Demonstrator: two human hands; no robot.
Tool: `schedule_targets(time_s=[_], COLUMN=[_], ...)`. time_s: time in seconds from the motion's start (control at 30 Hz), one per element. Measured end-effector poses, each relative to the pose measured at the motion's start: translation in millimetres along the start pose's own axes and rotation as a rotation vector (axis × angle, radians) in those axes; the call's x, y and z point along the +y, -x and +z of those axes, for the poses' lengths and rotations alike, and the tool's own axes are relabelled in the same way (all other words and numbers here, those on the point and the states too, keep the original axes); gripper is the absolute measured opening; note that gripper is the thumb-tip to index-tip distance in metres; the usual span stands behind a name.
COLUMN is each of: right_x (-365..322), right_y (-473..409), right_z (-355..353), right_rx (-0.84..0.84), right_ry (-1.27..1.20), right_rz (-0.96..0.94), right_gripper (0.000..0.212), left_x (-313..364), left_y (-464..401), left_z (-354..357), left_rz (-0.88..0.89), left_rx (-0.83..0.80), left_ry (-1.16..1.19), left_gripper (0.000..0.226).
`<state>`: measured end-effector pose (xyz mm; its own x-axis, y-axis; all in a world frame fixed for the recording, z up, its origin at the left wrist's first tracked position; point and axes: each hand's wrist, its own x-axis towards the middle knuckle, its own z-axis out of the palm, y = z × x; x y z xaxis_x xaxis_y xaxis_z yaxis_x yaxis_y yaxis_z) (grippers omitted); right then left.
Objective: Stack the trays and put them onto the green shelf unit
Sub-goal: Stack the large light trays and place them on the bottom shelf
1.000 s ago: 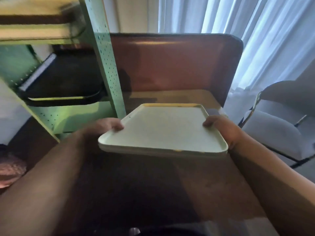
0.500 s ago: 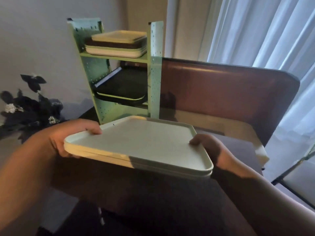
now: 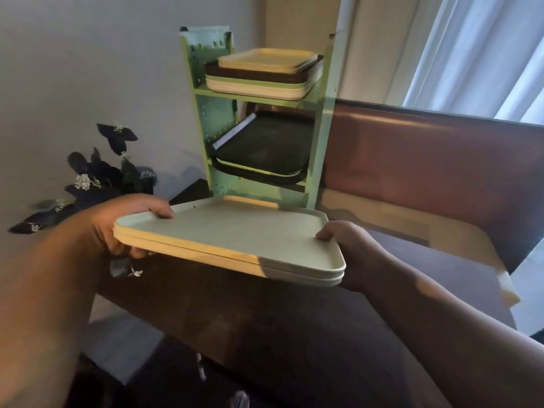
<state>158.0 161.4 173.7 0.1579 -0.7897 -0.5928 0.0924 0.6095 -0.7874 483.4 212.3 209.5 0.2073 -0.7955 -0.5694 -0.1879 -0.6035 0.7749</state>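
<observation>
A person held a pale stack of trays [image 3: 235,240] level above a dark table [image 3: 294,319], the left hand [image 3: 129,222] closed on the stack's left edge with the thumb over the rim and fingers beneath, the right hand [image 3: 350,254] closed on the near right corner in the same way. At least two trays were nested in the stack. The green shelf unit [image 3: 323,136] stood straight ahead, just beyond the stack's far edge, at the back of the table against a brown panel [image 3: 426,160]. The stack's long side ran left to right between the hands, and it sat slightly turned, its left end a little farther forward, so the left hand appeared nearer the shelves. The top shelf held a mixed pile of trays [image 3: 262,72], cream ones over a dark one over more pale ones. The middle shelf held dark trays [image 3: 262,148], tilted, with a light rim showing beneath. The space at the bottom of the unit was mostly hidden behind the held stack, so its contents could not be told. A dark plant [image 3: 97,178] stood to the left, and curtains [image 3: 471,54] hung at right.
</observation>
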Motion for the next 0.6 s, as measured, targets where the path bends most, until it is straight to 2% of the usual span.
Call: schedule_targets(time_s=[0.2, 0.27, 0.37, 0.47, 0.53, 0.6], right_x=[8, 13, 6, -5, -7, -6], right_y=[-46, -63, -88, -100, -107, -112], right_z=[47, 61, 79, 85, 80, 71], right_rx=[0.127, 0.214, 0.278, 0.347, 0.403, 0.426], right_ry=[0.111, 0.210, 0.207, 0.170, 0.162, 0.203], right_rz=[0.041, 0.023, 0.021, 0.043, 0.054, 0.098], right_gripper=[0.015, 0.013, 0.008, 0.008, 0.017, 0.039], left_x=[-6, -7, 2, 0, -4, -5], left_y=[-48, -66, -92, -122, -135, -141], left_z=[-45, -59, -80, -92, -93, -89], left_rz=[-0.086, -0.018, 0.144, 0.115, 0.115, 0.121], left_rx=[-0.065, -0.030, -0.012, -0.051, -0.128, -0.175], left_ry=[0.041, 0.014, -0.145, -0.176, -0.210, -0.196], left_gripper=[0.025, 0.019, 0.020, 0.020, 0.028, 0.034])
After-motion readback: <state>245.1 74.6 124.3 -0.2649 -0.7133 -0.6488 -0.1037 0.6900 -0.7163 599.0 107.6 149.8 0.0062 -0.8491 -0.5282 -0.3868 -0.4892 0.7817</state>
